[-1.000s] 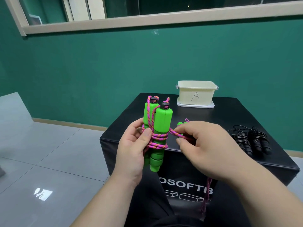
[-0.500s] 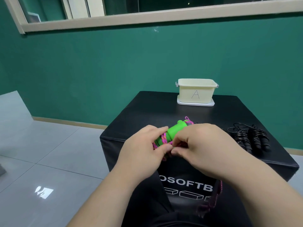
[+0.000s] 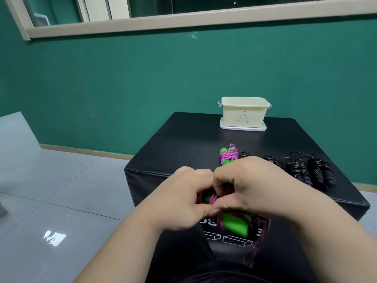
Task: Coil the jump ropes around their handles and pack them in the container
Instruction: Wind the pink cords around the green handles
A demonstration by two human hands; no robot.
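Left hand (image 3: 183, 201) and right hand (image 3: 251, 186) pressed together, both curled tight around the green-handled jump rope (image 3: 234, 223), pink cord (image 3: 257, 245) dangling below, at the counter's (image 3: 179, 148) near edge.

**Both grips on a green-handled rope at the near edge**

Left grip (image 3: 181, 201) and right grip (image 3: 253, 186) meet thumb to thumb. The left holds a pair of green handles (image 3: 234, 224), and the right's curled fingers pinch the pink rope (image 3: 213, 199) wound round them. A loose rope tail (image 3: 260, 240) hangs below the right grip, blurred.

On the black tabletop (image 3: 183, 144), a second green-and-pink bundle (image 3: 228, 157) lies coiled just beyond the right grip. Black coiled ropes (image 3: 312, 170) lie to its right.

A cream container (image 3: 230, 119) marked "A" stands on a white lid (image 3: 242, 128) near the far edge. Green wall behind, grey tiled floor to the left.
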